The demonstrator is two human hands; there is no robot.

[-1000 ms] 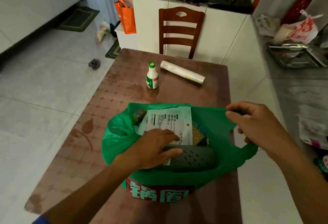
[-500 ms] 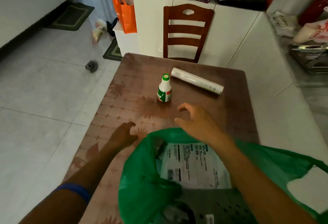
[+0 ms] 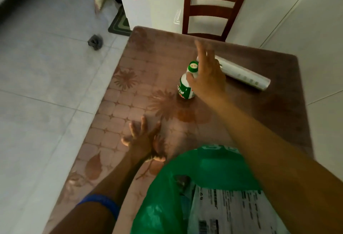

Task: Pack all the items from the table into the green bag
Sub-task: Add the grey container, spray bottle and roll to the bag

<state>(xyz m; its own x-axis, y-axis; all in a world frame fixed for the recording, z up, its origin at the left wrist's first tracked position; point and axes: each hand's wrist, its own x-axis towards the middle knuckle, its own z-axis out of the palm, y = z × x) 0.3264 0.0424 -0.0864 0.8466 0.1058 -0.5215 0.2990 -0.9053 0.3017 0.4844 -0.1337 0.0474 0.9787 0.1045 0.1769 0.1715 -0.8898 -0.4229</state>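
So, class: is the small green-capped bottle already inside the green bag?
No. The bottle stands upright on the table, beyond the green bag.

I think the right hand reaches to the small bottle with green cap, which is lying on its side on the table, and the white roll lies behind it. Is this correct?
Not quite. In the head view the small bottle stands upright on the table, green cap on top, not on its side. The rest holds: the right hand reaches to it, open, and the white roll lies behind.
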